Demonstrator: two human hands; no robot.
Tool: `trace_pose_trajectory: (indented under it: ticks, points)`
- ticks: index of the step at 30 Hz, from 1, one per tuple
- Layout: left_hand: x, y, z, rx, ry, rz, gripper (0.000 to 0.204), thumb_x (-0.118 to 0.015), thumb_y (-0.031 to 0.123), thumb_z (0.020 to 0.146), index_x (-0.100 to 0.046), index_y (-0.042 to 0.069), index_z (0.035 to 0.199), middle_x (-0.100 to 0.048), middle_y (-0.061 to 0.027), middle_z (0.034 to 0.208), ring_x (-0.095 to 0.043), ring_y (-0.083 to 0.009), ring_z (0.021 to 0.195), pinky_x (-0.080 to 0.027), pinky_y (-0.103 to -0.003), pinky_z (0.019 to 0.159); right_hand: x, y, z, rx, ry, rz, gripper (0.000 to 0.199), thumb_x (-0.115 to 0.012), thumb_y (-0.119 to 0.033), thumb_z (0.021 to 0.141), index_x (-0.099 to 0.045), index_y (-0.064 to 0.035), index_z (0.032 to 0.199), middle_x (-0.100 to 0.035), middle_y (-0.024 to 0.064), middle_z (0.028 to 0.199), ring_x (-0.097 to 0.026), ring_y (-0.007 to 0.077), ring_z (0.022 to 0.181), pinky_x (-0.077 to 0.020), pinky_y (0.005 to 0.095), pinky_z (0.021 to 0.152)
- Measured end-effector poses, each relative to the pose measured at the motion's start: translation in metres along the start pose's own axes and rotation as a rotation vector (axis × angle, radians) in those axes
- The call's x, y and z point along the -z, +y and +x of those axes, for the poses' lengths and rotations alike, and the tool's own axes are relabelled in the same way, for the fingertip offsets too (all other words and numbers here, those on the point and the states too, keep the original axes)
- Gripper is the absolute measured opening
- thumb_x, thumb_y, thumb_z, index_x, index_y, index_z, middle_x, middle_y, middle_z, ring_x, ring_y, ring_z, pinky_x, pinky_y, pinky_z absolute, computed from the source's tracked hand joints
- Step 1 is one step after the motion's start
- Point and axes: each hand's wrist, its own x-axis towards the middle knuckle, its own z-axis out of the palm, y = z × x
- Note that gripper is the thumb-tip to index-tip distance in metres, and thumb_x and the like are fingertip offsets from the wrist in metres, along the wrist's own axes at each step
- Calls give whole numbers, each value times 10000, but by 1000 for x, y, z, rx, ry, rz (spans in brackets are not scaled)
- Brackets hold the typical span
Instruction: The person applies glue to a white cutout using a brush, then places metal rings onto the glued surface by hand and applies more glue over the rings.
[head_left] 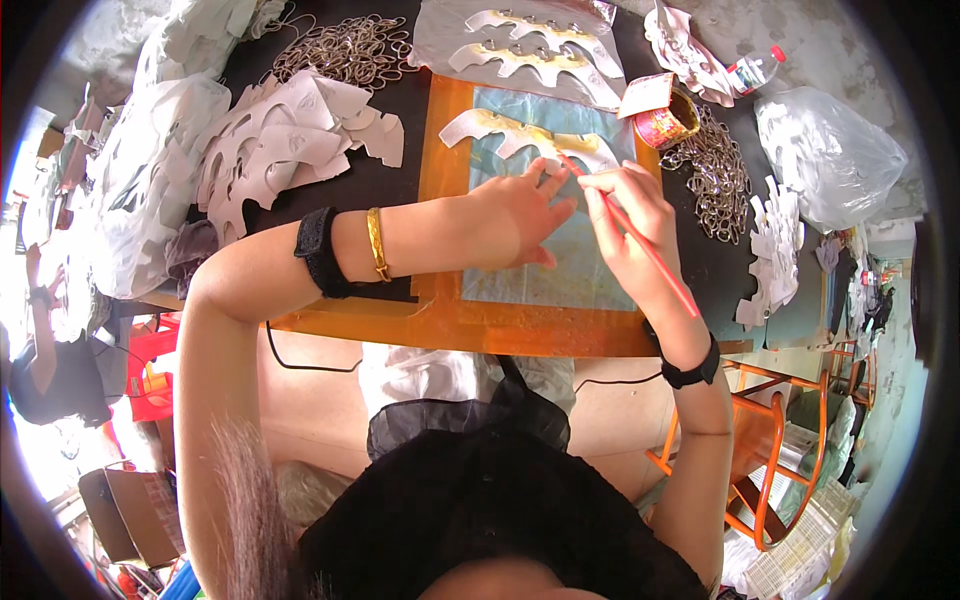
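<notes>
My right hand [637, 222] is closed around a thin red-handled brush [660, 265]. The brush's tip meets a white, scallop-edged cut piece [482, 126] with yellowish, glue-like smears along it. Just below that piece, my left hand [515, 215] has its fingers spread, the fingertips close to its lower edge; whether they touch it I cannot tell. Under the piece lies a stained pale-blue sheet [510, 285], set within an orange-brown taped surface [440, 190]. Two similar smeared pieces with metal rings [545, 65] lie on a clear plastic sheet beyond.
At the far left are a heap of metal rings [345, 55] and stacked white cut pieces [290, 135]. A red-and-gold pot [668, 128] stands right of the blue sheet, near more metal rings [715, 180] and a clear plastic bag [830, 155]. An orange-framed chair [775, 440] stands at lower right.
</notes>
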Motion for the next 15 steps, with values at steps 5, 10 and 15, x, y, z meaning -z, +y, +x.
trace_pose_trajectory:
  ticks: [5,10,15]
  points:
    - [6,0,1,-12,-121,-21,735,-637,441,855,-374,2,1384,-239,-285,1474,-278,-458,1353,-482,-504,942,-4,-4,4,10,21,77,109,-621,7,821,-614,-37,920,-631,121,877,-603,320,874,-453,405,888]
    - [3,-1,0,0,-122,-25,741,-634,455,854,-371,17,1391,-241,-254,1489,-262,-443,1367,-473,-497,956,-6,2,3,69,-48,41,120,-622,6,823,-619,-39,934,-631,117,886,-597,319,877,-457,420,879]
    - [-2,2,-2,9,-8,36,738,-615,461,864,-356,28,1403,-269,-230,1482,-249,-425,1380,-482,-485,954,3,2,2,-37,28,23,98,-613,0,829,-610,-43,917,-630,111,828,-604,319,806,-450,420,885]
